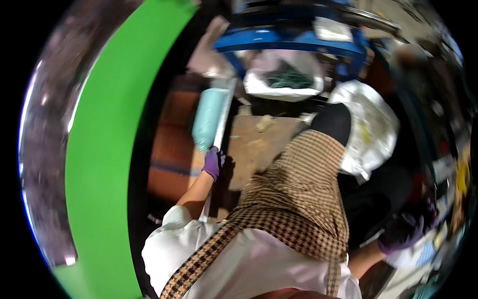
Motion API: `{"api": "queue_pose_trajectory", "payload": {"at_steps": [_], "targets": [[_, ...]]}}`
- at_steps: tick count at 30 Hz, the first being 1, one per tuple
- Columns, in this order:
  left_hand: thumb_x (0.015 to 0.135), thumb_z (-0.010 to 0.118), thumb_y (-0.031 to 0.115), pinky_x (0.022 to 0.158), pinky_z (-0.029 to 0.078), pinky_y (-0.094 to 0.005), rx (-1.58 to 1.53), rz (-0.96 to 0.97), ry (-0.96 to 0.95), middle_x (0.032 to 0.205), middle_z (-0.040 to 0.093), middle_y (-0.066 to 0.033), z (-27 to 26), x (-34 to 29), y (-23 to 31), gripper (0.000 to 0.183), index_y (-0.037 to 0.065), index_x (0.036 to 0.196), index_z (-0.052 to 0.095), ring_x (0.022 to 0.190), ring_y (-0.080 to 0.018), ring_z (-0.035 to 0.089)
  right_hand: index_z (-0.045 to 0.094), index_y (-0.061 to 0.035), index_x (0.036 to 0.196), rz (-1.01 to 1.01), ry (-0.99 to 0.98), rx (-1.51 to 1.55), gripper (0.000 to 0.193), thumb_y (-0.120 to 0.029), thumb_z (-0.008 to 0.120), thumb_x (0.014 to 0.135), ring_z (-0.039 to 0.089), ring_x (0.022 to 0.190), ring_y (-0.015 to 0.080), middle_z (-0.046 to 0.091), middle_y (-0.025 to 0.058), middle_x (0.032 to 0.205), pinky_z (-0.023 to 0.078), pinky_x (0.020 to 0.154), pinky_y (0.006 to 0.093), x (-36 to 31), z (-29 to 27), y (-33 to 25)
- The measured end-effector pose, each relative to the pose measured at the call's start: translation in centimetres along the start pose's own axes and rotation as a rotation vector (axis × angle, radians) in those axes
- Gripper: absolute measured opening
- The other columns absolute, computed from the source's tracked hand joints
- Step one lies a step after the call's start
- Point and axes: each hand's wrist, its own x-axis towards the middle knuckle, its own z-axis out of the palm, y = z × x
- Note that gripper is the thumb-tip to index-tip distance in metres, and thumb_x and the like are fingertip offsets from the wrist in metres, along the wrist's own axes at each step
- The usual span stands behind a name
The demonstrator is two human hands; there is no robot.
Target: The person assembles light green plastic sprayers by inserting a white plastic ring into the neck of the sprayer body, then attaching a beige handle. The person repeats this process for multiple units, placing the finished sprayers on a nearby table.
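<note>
Cylinder (209,117) (pale teal) nr L hand (213,163), R hand (404,232) well apart

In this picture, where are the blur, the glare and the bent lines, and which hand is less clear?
Head view: the right hand is less clear, blurred and in shadow, while the left hand is brighter; the dark green material is smeared; glare streaks the shiny surface at far left; the green strip bows with the fisheye, and the corners are black.

Brown board (254,154): a pale scrap (264,122), perhaps paper, near its far edge. Blue bench (269,37): a white item (332,29) near its right corner.
</note>
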Motion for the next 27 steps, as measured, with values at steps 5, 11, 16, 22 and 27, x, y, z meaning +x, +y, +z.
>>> {"api": "queue_pose_trajectory", "payload": {"at_steps": [5, 11, 16, 22, 27], "targets": [[0.092, 0.047, 0.066, 0.037, 0.042, -0.0228, -0.6, -0.379, 0.14, 0.061, 0.058, -0.0023, -13.6, -0.1, -4.8, 0.048, 0.02, 0.082, 0.056, 0.041, -0.0155, 0.049, 0.056, 0.0032, 0.125, -0.072, -0.349, -0.032, 0.032, -0.01, 0.048, 0.097, 0.054, 0.126, 0.0341, 0.048, 0.0203, 0.14, 0.043, 0.112, 0.0459, -0.7, 2.0, 0.8], [0.097, 0.063, 0.034, 0.05, 0.055, -0.0227, -0.456, -0.087, 0.052, 0.072, 0.063, -0.006, -11.0, 8.3, -3.6, 0.025, 0.01, 0.089, 0.062, 0.055, -0.0175, 0.06, 0.057, 0.0041, 0.121, 0.375, -0.358, 0.105, 0.032, -0.006, 0.053, 0.092, 0.058, 0.111, 0.0262, 0.062, 0.0194, 0.121, 0.044, 0.102, 0.039, -1.5, 6.4, -1.6], [0.096, 0.055, 0.022, 0.104, 0.046, -0.0378, -0.128, -0.127, 0.035, 0.133, 0.063, -0.012, -10.0, 17.5, -1.2, 0.04, 0.004, 0.132, 0.061, 0.125, -0.0234, 0.056, 0.068, -0.0006, 0.1, 0.277, -0.584, -0.141, 0.022, 0.006, 0.06, 0.08, 0.063, 0.095, 0.0234, 0.066, 0.0114, 0.097, 0.049, 0.087, 0.033, -2.8, 8.4, -3.5], [0.087, 0.071, 0.026, 0.063, 0.047, -0.0398, 0.377, 0.764, 0.48, 0.087, 0.06, -0.0098, -4.0, 13.7, 5.0, 0.036, -0.003, 0.104, 0.061, 0.074, -0.0221, 0.053, 0.069, -0.0036, 0.103, 0.016, -0.831, -0.163, 0.02, -0.004, 0.064, 0.083, 0.066, 0.088, 0.0333, 0.07, 0.013, 0.097, 0.052, 0.08, 0.0409, -2.6, 7.8, -2.9], [0.08, 0.07, 0.003, 0.103, 0.046, -0.0483, 0.762, 1.517, 0.374, 0.137, 0.055, -0.0243, 0.7, -3.0, 15.4, 0.033, -0.008, 0.109, 0.061, 0.12, -0.0362, 0.057, 0.07, -0.002, 0.109, 0.095, -0.854, -0.01, 0.021, -0.01, 0.063, 0.09, 0.068, 0.096, 0.0327, 0.07, 0.0156, 0.104, 0.054, 0.086, 0.0407, -3.8, 9.2, -1.8]]}}
